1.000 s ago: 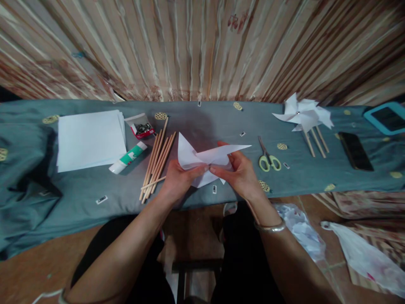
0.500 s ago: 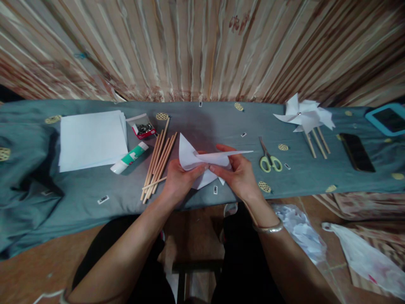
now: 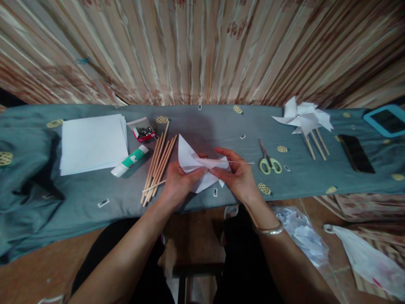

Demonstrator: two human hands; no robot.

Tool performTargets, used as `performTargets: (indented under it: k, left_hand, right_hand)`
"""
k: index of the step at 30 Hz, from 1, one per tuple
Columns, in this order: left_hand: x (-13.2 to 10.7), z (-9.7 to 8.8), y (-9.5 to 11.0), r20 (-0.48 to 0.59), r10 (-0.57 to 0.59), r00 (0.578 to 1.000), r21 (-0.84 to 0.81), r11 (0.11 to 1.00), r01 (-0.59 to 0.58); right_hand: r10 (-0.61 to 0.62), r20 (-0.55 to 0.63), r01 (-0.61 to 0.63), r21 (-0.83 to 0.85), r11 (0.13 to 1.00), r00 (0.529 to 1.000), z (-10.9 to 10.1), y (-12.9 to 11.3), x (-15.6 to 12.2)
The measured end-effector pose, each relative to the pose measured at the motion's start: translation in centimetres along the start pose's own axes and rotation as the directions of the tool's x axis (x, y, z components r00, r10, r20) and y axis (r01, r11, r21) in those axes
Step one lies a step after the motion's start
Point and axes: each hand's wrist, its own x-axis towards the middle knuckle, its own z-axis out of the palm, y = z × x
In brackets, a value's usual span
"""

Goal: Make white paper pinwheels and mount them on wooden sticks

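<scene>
A white paper pinwheel (image 3: 187, 157), its blades folded in toward the middle, is held between my two hands over the front half of the table. My left hand (image 3: 181, 179) grips its left side, thumb pressed near the centre. From the right, my right hand (image 3: 238, 175) pinches it, its thumb meeting the left one at the centre; the index finger reaches behind the paper. Fingers under the paper are hidden. Wooden sticks (image 3: 160, 162) lie just left of my left hand. Scissors with light green handles (image 3: 268, 162) rest to the right of my right hand.
At the left are a stack of white paper (image 3: 93, 143), a glue stick (image 3: 130, 161) and a small red box of metal pins (image 3: 143, 131). Finished pinwheels (image 3: 305, 116), a black phone (image 3: 356, 153) and a blue-framed device (image 3: 387, 121) lie at the right. Plastic bags (image 3: 302, 232) sit on the floor.
The paper in my hands has tilted, so its right-hand blade now shows nearly edge-on and lower. Both hands keep their grip in almost the same place.
</scene>
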Motion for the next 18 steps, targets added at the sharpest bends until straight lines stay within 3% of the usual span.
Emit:
performTargets:
  k: [18]
  left_hand:
    - [0.23,0.02,0.24,-0.039,0.008,0.999,0.012,1.0,-0.008]
  right_hand:
    - [-0.036,-0.001,0.036,-0.038,0.999,0.999,0.07,0.3,0.0]
